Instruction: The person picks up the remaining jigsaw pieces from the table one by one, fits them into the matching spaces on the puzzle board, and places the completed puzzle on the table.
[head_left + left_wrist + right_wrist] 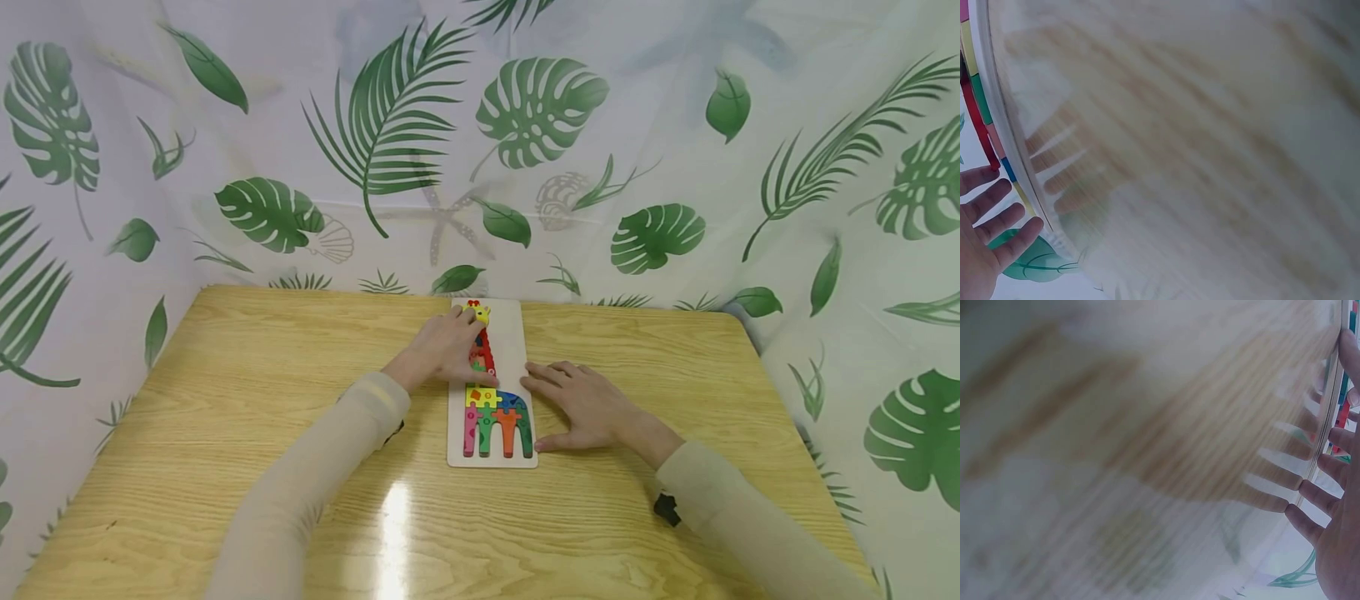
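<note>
A giraffe jigsaw puzzle (507,425) with multicolored chunky pieces lies on a pale rectangular board (510,333). My left hand (446,346) spreads over the giraffe's neck, its fingers near the yellow head (482,315) and the thumb by the lower neck. Part of the neck is hidden under it. In the left wrist view, that hand's fingers (1010,215) are apart beside the colored pieces. My right hand (585,407) rests at the board's right edge with thumb and fingers spread. Its straight fingers (1319,497) touch the tabletop in the right wrist view.
The board lies near the back edge of a glossy wooden table (300,333). A white cloth backdrop (450,183) printed with green leaves hangs behind and at both sides. Dark straps show under both sleeves.
</note>
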Tool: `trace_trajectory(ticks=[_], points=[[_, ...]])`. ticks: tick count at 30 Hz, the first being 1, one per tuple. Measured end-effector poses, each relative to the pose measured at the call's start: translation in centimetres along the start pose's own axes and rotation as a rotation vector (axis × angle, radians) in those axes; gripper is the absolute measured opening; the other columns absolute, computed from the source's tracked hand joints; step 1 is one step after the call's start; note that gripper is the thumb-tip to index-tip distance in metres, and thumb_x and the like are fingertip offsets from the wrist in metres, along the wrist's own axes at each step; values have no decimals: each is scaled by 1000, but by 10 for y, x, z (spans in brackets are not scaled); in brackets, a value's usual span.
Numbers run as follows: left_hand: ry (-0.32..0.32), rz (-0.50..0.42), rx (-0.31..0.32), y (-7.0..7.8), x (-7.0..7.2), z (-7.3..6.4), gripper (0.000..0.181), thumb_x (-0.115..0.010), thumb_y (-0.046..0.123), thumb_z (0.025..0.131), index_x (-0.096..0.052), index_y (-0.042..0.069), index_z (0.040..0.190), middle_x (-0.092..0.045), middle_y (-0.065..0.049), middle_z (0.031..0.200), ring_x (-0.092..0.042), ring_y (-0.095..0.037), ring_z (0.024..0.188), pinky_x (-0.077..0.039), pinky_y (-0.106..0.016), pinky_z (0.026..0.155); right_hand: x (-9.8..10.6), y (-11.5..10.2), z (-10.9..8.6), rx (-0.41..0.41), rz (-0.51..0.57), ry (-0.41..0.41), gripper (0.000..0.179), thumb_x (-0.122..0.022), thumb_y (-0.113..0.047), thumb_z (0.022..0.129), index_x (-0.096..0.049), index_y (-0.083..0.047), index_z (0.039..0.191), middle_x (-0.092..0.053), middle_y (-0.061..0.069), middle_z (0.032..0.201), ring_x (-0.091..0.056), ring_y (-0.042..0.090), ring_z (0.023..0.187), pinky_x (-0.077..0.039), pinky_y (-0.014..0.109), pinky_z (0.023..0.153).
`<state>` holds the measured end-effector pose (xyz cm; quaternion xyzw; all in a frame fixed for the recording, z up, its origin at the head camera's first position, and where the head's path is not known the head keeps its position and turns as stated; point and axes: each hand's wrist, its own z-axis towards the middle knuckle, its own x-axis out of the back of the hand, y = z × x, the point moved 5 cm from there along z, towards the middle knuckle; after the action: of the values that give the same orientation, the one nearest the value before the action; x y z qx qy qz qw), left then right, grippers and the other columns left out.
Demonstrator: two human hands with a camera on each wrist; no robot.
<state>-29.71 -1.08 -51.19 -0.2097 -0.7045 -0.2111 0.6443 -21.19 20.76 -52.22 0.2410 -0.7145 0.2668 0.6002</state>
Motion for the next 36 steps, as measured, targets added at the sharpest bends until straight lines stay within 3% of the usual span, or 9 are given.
trace_trajectory(ticks=[36], points=[[4,37,-9,1,-1,-1,109,-56,93,80,-52,12,154,-53,-12,153,-52,-30,135,-56,-42,105,-4,3,1,2,-24,-3,105,-50,-93,83,-34,-30,166,-32,0,175,-42,34,152,-39,60,122]])
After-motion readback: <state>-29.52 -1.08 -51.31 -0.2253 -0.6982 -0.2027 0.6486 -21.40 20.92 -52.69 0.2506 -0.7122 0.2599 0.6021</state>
